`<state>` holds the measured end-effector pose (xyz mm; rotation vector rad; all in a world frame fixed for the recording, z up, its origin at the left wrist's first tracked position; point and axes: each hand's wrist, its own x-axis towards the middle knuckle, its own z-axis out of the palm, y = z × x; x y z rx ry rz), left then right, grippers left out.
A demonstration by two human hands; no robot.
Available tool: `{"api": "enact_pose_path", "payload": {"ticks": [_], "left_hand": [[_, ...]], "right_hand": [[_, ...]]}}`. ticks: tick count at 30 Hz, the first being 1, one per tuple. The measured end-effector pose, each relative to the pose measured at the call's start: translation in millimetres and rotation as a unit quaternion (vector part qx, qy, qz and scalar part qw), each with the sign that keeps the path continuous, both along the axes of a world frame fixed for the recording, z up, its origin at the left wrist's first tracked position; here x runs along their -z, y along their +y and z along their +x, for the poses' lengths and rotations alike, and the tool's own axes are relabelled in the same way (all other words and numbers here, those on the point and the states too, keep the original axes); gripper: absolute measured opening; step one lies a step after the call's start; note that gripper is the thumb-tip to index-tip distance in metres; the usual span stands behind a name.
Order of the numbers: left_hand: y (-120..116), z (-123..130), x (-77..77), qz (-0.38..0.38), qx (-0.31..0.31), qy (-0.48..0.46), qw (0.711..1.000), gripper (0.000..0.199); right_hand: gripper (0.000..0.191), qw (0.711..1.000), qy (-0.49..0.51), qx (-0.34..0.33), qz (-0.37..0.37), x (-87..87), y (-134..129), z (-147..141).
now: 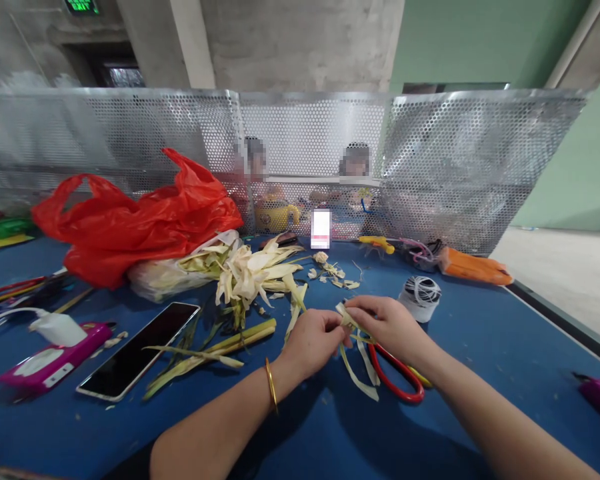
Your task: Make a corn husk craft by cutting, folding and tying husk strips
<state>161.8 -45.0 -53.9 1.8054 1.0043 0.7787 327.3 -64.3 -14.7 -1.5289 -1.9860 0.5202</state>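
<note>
Head view, with the two hands as the centre of the clock. On a blue table [455, 427], a person's bare left hand [310, 337] and right hand [385, 323] meet over a pale husk strip [346, 315]. The strip lies right at the fingertips, so neither hand is nearer. The visible part slants from ten o'clock to four o'clock. Thumb and fingers of both hands are pinched on it, the left from nine o'clock, the right from three; the exact grip underneath is hidden. Loose ribbons [356, 379] hang below the fingers toward five o'clock; whether they join the strip cannot be told.

Also at about five o'clock, close beside the right hand, is a red handle loop [397, 381], its working end hidden. A spool of black-and-white cord [420, 299] stands at two o'clock, just beyond the right wrist. At ten o'clock lies a heap of husks [250, 273], with a red plastic bag [145, 223] behind it. A dark-screened phone [140, 350] lies at nine o'clock.

The readable writing is "EXIT" on a green sign [81, 7], high at eleven o'clock. No brand is legible.
</note>
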Motion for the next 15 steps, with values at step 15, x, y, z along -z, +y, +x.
{"api": "enact_pose_path", "payload": {"ticks": [15], "left_hand": [[-8.3,-0.6,-6.2,-0.066,0.135,-0.002,0.989,0.023]], "right_hand": [[0.032,0.971,0.223,0.071,-0.044,10.9,5.7,-4.0]]}}
